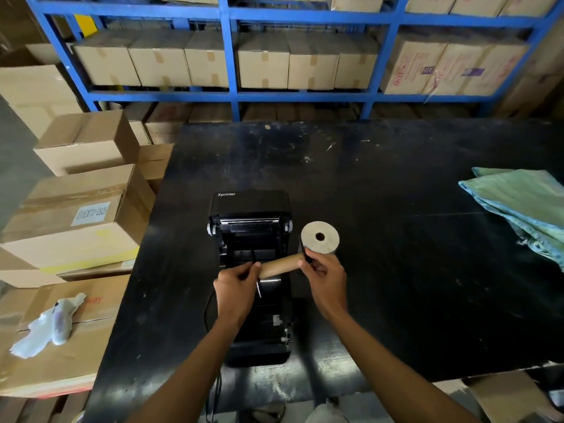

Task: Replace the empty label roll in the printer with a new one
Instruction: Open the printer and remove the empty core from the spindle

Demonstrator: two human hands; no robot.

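Observation:
A black Xprinter label printer lies open on the black table, its inside bay showing. Above the bay I hold a bare brown cardboard core level. My left hand pinches its left end, where a thin black flange or spindle part sticks out. My right hand grips its right end, also around a black piece. A full white label roll stands on end on the table just right of the printer, right behind my right hand.
Stacked cardboard boxes crowd the table's left side, one carrying a crumpled white rag. Folded green woven sacks lie at the table's right edge. Blue shelving full of boxes stands behind the table.

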